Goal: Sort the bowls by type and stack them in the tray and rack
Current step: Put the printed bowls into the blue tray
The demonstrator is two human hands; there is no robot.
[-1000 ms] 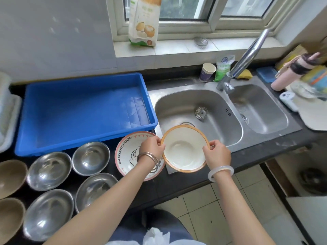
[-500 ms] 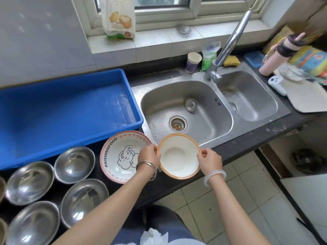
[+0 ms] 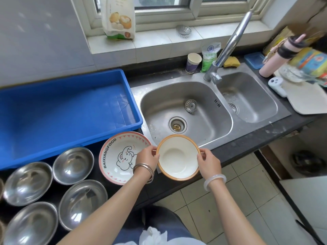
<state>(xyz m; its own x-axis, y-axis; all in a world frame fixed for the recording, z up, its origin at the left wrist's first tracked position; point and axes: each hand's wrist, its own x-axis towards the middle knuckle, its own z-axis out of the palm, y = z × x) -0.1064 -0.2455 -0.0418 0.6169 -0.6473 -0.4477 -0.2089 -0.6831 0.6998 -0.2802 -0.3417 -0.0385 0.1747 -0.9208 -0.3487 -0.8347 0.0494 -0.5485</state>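
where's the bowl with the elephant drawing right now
The elephant bowl sits on the dark counter at lower centre, just in front of the blue tray, right of the steel bowls.

You are looking at one clearly readable word, "BAIXIANGFOOD", running in dark capitals along the inner rim of the pink-edged elephant plate, at about nine o'clock on it. A single character is showing on the green and white pouch behind the sink at one o'clock, but it is coming through too blurred to read. The bag on the windowsill at twelve o'clock is showing only pictures of buns, its print too faint to make out.
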